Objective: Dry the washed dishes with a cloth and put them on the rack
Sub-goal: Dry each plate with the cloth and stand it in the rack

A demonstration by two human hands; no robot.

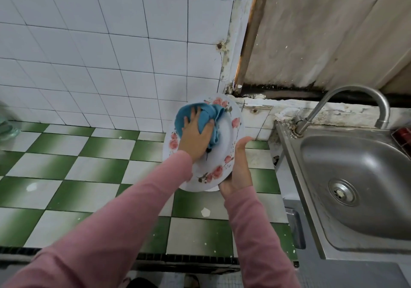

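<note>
Plate (224, 136) centre beneath cloth (210, 113).

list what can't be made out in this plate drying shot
- rack: outside the head view.
- floral plate centre: covered by blue cloth and left hand.
- right hand: fingers behind the plate.
- red object by sink: cut by right edge.
- greenish object: blurred, cut by left edge.
</note>
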